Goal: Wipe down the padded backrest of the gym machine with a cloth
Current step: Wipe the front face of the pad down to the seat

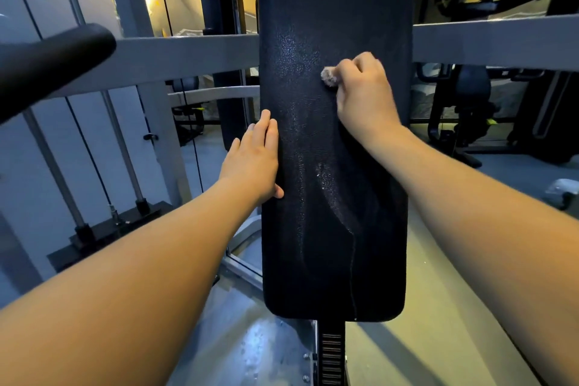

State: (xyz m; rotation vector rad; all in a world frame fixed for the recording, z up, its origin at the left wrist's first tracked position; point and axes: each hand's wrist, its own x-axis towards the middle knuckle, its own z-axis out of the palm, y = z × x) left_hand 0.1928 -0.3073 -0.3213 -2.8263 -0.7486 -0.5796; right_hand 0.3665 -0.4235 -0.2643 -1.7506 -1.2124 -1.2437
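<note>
- The backrest (335,166) is a long black pad. It stands up tall in the middle, and its long way runs up and down.
- The right hand (363,91) is on the front of the backrest, near its right side and about halfway up the part we can see.
- The fingers (360,64) of the right hand are curled shut around a small pale cloth (329,76). Only a little bit of the cloth sticks out, on the left of the hand, and it touches the backrest.
- The left hand (253,160) is lower down, on the left edge of the backrest. Its fingers are open and flat, holding nothing. I think it is keeping the backrest steady.
- The right hand is the one nearer the job, since it has the cloth.
- Below the cloth, the backrest has a shiny wet patch and a wrinkle. Most of the backrest lies below the cloth, and some lies above.
- I think the next wipe should go along the long way, down toward the bottom of the backrest.
</note>
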